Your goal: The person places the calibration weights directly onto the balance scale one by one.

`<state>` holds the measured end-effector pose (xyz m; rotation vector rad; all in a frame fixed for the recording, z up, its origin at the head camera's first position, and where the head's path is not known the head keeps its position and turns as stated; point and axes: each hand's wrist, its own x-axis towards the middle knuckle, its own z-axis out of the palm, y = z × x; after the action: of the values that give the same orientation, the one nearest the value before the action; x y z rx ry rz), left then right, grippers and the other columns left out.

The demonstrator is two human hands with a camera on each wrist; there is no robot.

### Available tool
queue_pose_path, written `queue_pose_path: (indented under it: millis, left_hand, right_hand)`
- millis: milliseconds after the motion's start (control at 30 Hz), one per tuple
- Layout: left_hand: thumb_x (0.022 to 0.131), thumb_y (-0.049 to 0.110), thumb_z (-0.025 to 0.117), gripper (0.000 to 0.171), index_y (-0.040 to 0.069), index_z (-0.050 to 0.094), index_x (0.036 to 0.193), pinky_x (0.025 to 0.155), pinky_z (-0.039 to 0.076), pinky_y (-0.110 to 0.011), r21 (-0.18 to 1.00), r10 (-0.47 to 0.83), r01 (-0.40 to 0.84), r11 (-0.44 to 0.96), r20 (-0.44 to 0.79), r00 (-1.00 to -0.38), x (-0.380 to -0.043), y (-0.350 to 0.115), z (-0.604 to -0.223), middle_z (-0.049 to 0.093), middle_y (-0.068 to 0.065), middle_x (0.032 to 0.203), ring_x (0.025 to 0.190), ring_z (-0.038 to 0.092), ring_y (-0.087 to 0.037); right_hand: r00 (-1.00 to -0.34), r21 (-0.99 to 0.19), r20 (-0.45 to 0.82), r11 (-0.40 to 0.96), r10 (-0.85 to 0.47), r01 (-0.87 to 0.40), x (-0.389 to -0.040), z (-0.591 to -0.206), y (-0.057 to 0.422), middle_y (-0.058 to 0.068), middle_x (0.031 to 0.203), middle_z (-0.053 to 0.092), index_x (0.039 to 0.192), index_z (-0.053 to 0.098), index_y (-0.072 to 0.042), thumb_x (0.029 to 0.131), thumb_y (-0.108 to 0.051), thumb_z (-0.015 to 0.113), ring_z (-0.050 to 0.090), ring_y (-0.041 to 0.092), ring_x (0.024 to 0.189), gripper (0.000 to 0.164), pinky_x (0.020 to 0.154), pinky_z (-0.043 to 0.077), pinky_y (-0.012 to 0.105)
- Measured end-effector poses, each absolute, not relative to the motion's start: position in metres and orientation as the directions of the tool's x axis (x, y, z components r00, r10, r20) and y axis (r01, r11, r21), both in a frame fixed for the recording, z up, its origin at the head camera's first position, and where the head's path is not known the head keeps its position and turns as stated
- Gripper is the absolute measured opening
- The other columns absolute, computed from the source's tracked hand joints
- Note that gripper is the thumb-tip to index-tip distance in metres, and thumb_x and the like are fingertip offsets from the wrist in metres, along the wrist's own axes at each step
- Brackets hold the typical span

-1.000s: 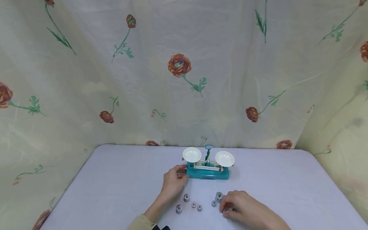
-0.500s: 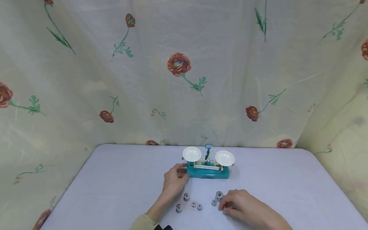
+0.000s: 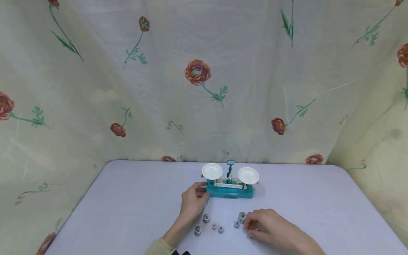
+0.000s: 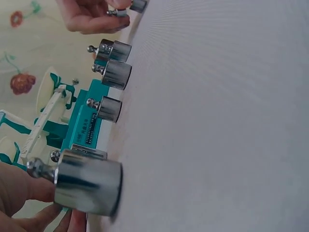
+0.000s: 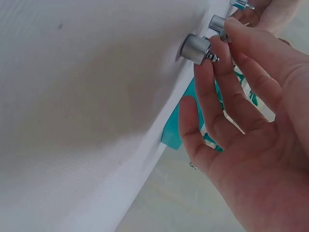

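At the near edge, pale sleeve [image 3: 158, 247] on the left arm, dark item [image 3: 181, 253] at its wrist. Slightly farther, right hand [image 3: 274, 226], thumb and fingertips in a pinch on a small metal weight [image 4: 118, 13]; on or off the table, cannot tell. Just beside those fingers in the right wrist view, hidden partly from above, a knobbed cylinder [image 5: 194, 49] upright on the cloth. To the left at similar depth, four scattered silver weights [image 3: 198, 231], all upright, the two smallest near each other. Between these and the right fingertips, a little weight [image 3: 236, 225]; just behind it, a wide weight [image 3: 242, 217]. Beyond, left hand [image 3: 192, 202], fingers and thumb closed round the left end of a teal balance scale [image 3: 229, 192], near the middle of the table [image 3: 137, 202] and toward its far side. Above its base, left pan [image 3: 212, 171] and right pan [image 3: 248, 175], both white; between them, a teal post [image 3: 229, 170]. Farthest, behind the table, pale curtain [image 3: 153, 88] with red flowers.
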<state>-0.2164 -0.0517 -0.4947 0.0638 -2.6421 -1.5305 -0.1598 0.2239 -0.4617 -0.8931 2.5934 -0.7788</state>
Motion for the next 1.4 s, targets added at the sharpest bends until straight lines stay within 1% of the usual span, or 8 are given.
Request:
queue_pose_path:
  millis: [200, 433, 633, 833, 967, 1167, 1233, 1400]
  left_hand:
    - [0.095, 0.009, 0.077, 0.037, 0.008, 0.073, 0.131, 0.085, 0.066, -0.039, 0.872, -0.075, 0.012, 0.490, 0.055, -0.996, -0.216, -0.054, -0.495, 0.079, -0.016, 0.118, 0.099, 0.079, -0.024]
    - [0.095, 0.011, 0.077, 0.036, 0.007, 0.073, 0.131, 0.085, 0.065, -0.042, 0.866, -0.058, 0.029, 0.500, 0.067, -0.996, -0.216, -0.054, -0.494, 0.080, -0.017, 0.116, 0.098, 0.078, -0.026]
    - [0.095, 0.010, 0.077, 0.036, 0.007, 0.073, 0.131, 0.085, 0.065, -0.041, 0.868, -0.055, 0.032, 0.495, 0.068, -0.996, -0.218, -0.053, -0.494, 0.080, -0.017, 0.115, 0.097, 0.078, -0.026]
    - [0.095, 0.010, 0.077, 0.036, 0.008, 0.072, 0.131, 0.085, 0.065, -0.040, 0.867, -0.049, 0.035, 0.497, 0.068, -0.996, -0.219, -0.053, -0.494, 0.080, -0.016, 0.114, 0.096, 0.078, -0.025]
    - [0.095, 0.009, 0.077, 0.036, 0.007, 0.072, 0.130, 0.084, 0.065, -0.040, 0.866, -0.049, 0.035, 0.499, 0.069, -0.996, -0.219, -0.054, -0.493, 0.080, -0.016, 0.114, 0.096, 0.077, -0.025]
    - [0.096, 0.010, 0.077, 0.036, 0.007, 0.072, 0.131, 0.084, 0.065, -0.039, 0.861, -0.055, 0.020, 0.509, 0.055, -0.997, -0.218, -0.055, -0.494, 0.079, -0.016, 0.115, 0.097, 0.077, -0.025]
    - [0.096, 0.010, 0.077, 0.036, 0.008, 0.072, 0.131, 0.084, 0.065, -0.039, 0.861, -0.056, 0.018, 0.509, 0.053, -0.997, -0.218, -0.055, -0.494, 0.079, -0.016, 0.115, 0.097, 0.077, -0.025]
    - [0.096, 0.010, 0.076, 0.036, 0.008, 0.072, 0.131, 0.084, 0.065, -0.039, 0.863, -0.054, 0.021, 0.505, 0.056, -0.997, -0.219, -0.055, -0.494, 0.079, -0.016, 0.115, 0.097, 0.077, -0.024]
  right_hand:
    - [-0.768, -0.576, -0.068, 0.654, -0.636, -0.491, -0.159, -0.459, 0.225, -0.022, 0.101, 0.071, 0.106, 0.076, -0.027, 0.099, -0.031, 0.077, 0.057, -0.009, 0.090, 0.009, 0.085, 0.055, 0.026]
    - [-0.817, -0.636, -0.070, 0.657, -0.572, -0.406, -0.162, -0.451, 0.224, -0.019, 0.101, 0.073, 0.107, 0.075, -0.027, 0.099, -0.028, 0.078, 0.059, -0.006, 0.089, 0.008, 0.081, 0.058, 0.021]
    - [-0.852, -0.615, 0.049, 0.656, -0.521, -0.437, -0.164, -0.439, 0.226, -0.021, 0.102, 0.072, 0.109, 0.073, -0.027, 0.100, -0.025, 0.076, 0.062, -0.006, 0.095, 0.010, 0.087, 0.061, 0.027]
    - [-0.859, -0.585, 0.134, 0.660, -0.494, -0.471, -0.167, -0.432, 0.224, -0.019, 0.105, 0.073, 0.111, 0.073, -0.025, 0.101, -0.028, 0.076, 0.064, -0.004, 0.097, 0.011, 0.088, 0.063, 0.031]
    - [-0.875, -0.552, 0.195, 0.687, -0.443, -0.472, -0.167, -0.431, 0.220, -0.022, 0.103, 0.071, 0.111, 0.072, -0.028, 0.100, -0.025, 0.078, 0.064, -0.006, 0.096, 0.013, 0.089, 0.063, 0.034]
    - [-0.844, -0.484, 0.406, 0.701, -0.351, -0.524, -0.167, -0.435, 0.215, -0.026, 0.099, 0.069, 0.107, 0.072, -0.034, 0.095, -0.015, 0.082, 0.066, -0.005, 0.094, 0.025, 0.083, 0.061, 0.029]
    - [-0.840, -0.462, 0.439, 0.723, -0.317, -0.514, -0.168, -0.434, 0.214, -0.026, 0.098, 0.069, 0.107, 0.073, -0.034, 0.094, -0.016, 0.084, 0.065, -0.004, 0.094, 0.025, 0.084, 0.060, 0.029]
    - [-0.843, -0.424, 0.478, 0.775, -0.247, -0.468, -0.173, -0.430, 0.212, -0.019, 0.097, 0.073, 0.107, 0.076, -0.027, 0.094, -0.017, 0.083, 0.066, 0.004, 0.094, 0.018, 0.086, 0.058, 0.037]
